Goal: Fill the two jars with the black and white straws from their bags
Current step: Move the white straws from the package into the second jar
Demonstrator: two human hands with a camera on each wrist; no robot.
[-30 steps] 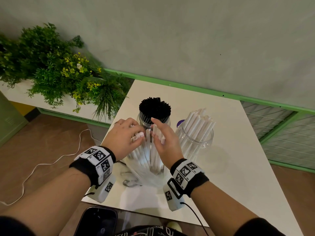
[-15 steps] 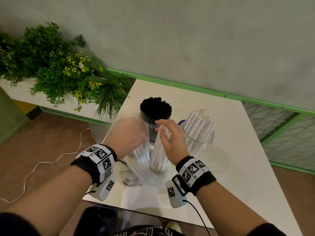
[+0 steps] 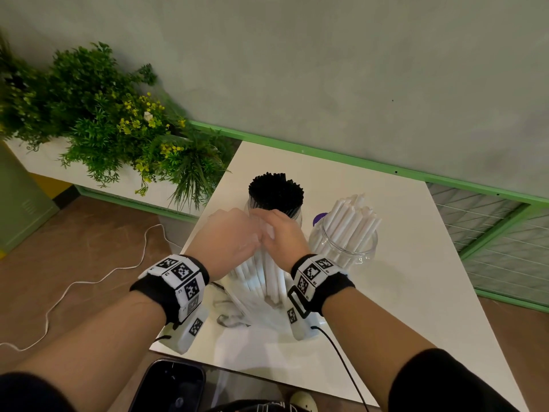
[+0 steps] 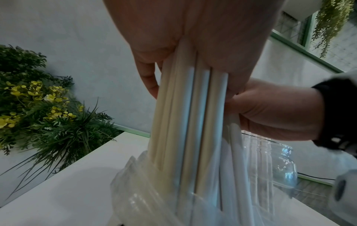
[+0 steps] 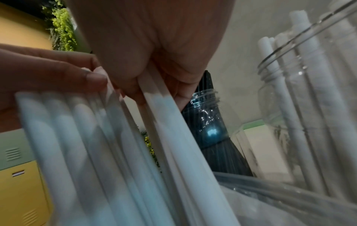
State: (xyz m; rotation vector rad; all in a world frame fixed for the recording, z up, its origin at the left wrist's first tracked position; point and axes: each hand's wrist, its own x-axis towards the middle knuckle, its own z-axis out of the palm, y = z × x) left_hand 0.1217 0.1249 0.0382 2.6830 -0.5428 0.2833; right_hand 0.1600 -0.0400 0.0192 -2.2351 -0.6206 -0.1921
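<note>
Several white straws (image 3: pixel 261 275) stand upright in a crumpled clear bag (image 3: pixel 252 316) on the white table (image 3: pixel 401 307). My left hand (image 3: pixel 237 236) grips the bundle's top from the left, and the left wrist view shows the white straws (image 4: pixel 185 122) running down from its palm. My right hand (image 3: pixel 279 233) grips the same bundle from the right, touching the left hand; the right wrist view shows the straws (image 5: pixel 164 122) in its curled fingers. Behind stands a jar of black straws (image 3: pixel 276 194). To the right, a clear jar (image 3: pixel 344 242) holds white straws.
A planter of green plants with yellow flowers (image 3: pixel 118 129) sits left of the table. A white cable (image 3: pixel 89 281) trails on the floor. A purple lid (image 3: pixel 320 217) peeks out between the jars. A dark phone (image 3: pixel 172 385) lies near the table's front edge.
My right hand has moved left with its bunch of straws and now meets the left hand. Both hands have closed over the tops of one gathered bundle.
</note>
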